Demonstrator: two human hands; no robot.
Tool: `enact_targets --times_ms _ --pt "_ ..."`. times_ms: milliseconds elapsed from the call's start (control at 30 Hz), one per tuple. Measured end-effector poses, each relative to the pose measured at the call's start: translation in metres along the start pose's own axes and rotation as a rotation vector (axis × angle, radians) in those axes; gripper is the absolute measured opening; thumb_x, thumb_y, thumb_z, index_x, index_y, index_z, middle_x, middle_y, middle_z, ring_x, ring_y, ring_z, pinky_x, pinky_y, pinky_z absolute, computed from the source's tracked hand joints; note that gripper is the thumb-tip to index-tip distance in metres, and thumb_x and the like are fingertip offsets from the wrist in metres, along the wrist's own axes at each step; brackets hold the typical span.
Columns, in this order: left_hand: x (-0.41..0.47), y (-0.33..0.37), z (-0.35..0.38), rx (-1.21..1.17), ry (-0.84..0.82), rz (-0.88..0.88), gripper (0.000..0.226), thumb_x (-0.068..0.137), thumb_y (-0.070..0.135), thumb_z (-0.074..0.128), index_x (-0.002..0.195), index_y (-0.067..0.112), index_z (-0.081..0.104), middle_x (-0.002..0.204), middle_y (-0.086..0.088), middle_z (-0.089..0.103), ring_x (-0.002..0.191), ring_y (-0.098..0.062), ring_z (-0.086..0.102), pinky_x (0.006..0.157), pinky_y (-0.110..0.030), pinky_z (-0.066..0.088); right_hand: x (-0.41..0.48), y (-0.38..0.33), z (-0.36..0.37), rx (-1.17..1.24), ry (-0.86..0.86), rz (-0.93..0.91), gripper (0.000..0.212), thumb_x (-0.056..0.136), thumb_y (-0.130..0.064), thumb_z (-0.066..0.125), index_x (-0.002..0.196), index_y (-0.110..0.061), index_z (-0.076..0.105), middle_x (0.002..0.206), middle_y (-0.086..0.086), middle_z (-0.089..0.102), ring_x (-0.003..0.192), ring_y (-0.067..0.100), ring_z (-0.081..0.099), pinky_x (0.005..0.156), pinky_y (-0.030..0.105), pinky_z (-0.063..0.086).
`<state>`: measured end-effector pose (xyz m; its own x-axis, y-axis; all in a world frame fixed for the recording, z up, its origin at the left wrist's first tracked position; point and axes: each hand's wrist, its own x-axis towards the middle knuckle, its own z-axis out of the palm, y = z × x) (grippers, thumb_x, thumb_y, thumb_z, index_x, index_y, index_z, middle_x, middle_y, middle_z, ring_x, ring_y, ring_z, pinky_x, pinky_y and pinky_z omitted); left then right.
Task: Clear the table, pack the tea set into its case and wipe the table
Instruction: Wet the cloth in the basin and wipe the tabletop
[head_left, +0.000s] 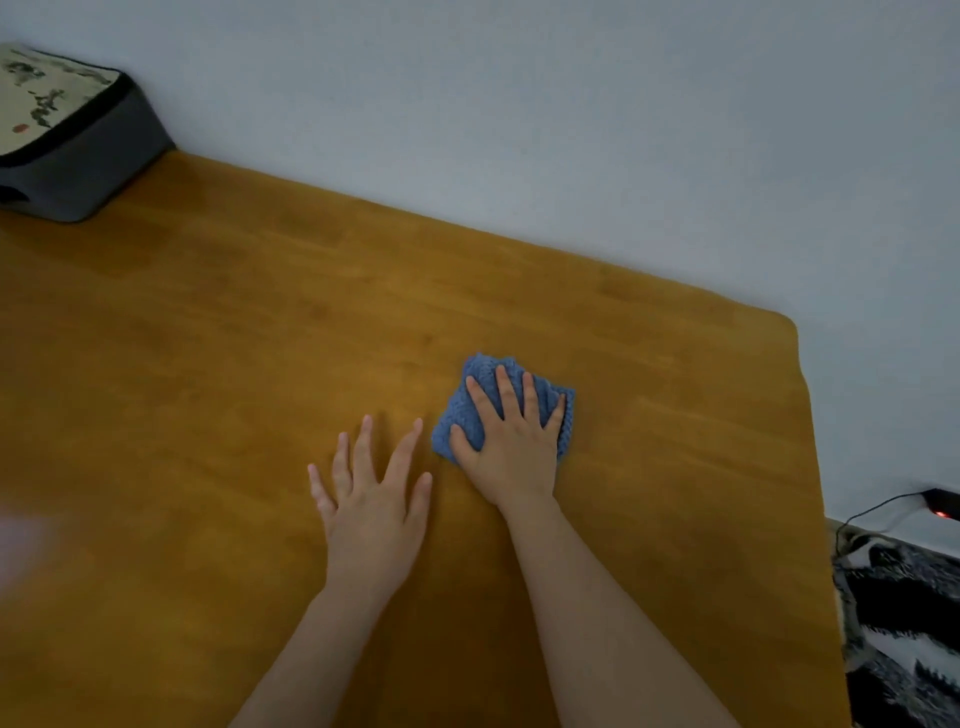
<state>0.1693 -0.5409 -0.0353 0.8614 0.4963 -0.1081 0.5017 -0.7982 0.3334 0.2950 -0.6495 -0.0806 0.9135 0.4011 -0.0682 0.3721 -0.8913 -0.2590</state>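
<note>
A plain pale grey wall rises behind the far edge of the table. Past the table's right edge lies black-and-white patterned fabric. Above it, against the wall, sits 1 small black device with a red light, a dark cable running from it.

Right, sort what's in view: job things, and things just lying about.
Job: blue cloth under the right hand, left hand flat on the table, tea set case.
Lying about: black cable, black-and-white fabric beside the table.
</note>
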Motion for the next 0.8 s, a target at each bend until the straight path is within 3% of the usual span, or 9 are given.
enact_targets --times_ms 367,633,800 --pt "0.104 0.068 0.026 -0.04 0.05 0.077 0.053 0.098 0.049 0.03 0.148 0.05 0.012 0.162 0.0 0.002 0.148 -0.024 -0.006 0.115 -0.054 -0.009 0.173 0.071 -0.03 -0.051 0.021 0.017 0.067 0.094 -0.065 0.025 0.154 -0.039 0.011 0.164 -0.006 0.0 0.15 0.023 -0.007 0.117 0.059 -0.007" --pt "0.123 0.092 0.041 -0.007 0.056 0.137 0.053 0.097 0.05 0.028 0.149 0.048 0.015 0.162 0.001 0.006 0.148 -0.022 -0.001 0.115 -0.053 -0.006 0.212 0.086 -0.038 -0.049 0.04 -0.026 0.068 0.096 -0.061 0.024 0.156 -0.032 0.011 0.164 -0.003 0.003 0.15 0.024 -0.003 0.12 0.051 -0.003" --pt "0.122 0.104 0.042 0.055 0.087 0.213 0.052 0.097 0.049 0.028 0.149 0.045 0.018 0.161 0.005 0.012 0.149 -0.02 0.003 0.115 -0.052 -0.008 0.212 0.089 -0.038 -0.055 0.049 -0.047 0.068 0.096 -0.062 0.024 0.156 -0.032 0.013 0.164 -0.004 0.004 0.15 0.024 -0.002 0.119 0.053 -0.004"
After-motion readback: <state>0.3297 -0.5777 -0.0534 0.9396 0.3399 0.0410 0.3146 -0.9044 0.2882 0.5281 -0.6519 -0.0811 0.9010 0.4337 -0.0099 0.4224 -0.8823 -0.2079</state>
